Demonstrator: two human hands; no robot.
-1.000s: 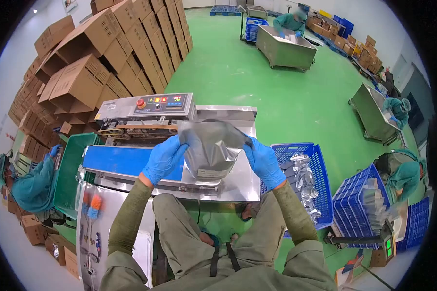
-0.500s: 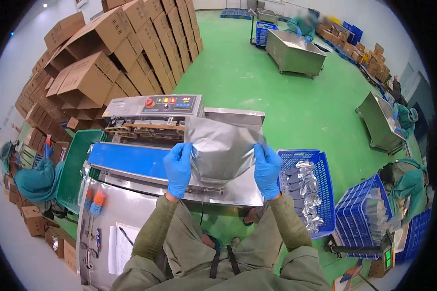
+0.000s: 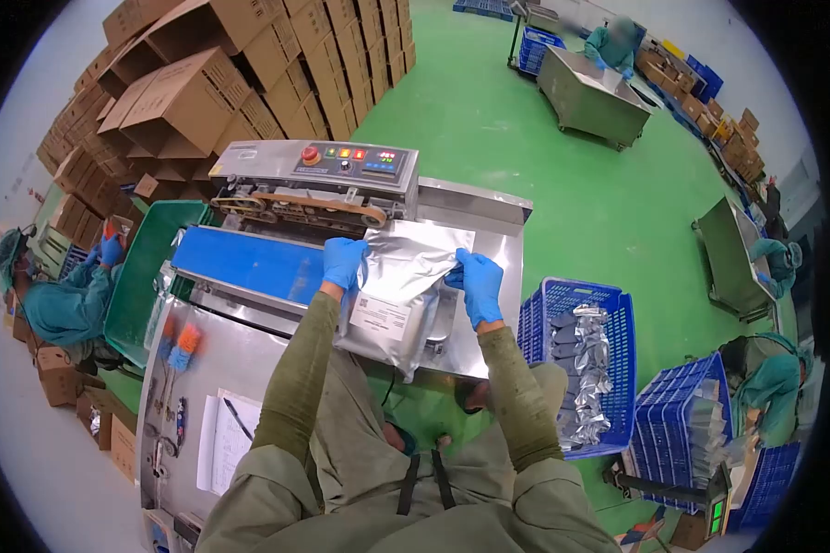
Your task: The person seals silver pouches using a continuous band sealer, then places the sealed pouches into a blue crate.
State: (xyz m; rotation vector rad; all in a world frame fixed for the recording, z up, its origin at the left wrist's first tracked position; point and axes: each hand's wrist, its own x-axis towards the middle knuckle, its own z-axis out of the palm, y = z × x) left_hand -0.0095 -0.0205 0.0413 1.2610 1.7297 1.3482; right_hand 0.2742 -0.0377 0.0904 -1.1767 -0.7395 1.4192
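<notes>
A silver foil bag (image 3: 398,300) with a white printed label lies over the right end of the steel sealing machine, its lower part hanging toward me. My left hand (image 3: 344,264), in a blue glove, grips the bag's left edge near the top. On the right edge, my gloved right hand (image 3: 478,287) pinches the foil. The bag's top edge is beside the end of the brown sealing belt (image 3: 327,210). Left of the bag runs the blue conveyor belt (image 3: 244,264). Above them sits the control panel (image 3: 350,161) with a red button and lit displays.
A blue basket (image 3: 624,369) with several foil bags stands right of the machine. Left are a green bin (image 3: 129,313) and a steel table (image 3: 180,442) with a notebook (image 3: 221,452). Stacked cartons (image 3: 184,101) rise behind. Co-workers in green work at both sides and at the back.
The foil bag has gone from held up and tilted to lying lower, with its label now showing. Both hands have moved up toward the sealing machine, and the head view has shifted.
</notes>
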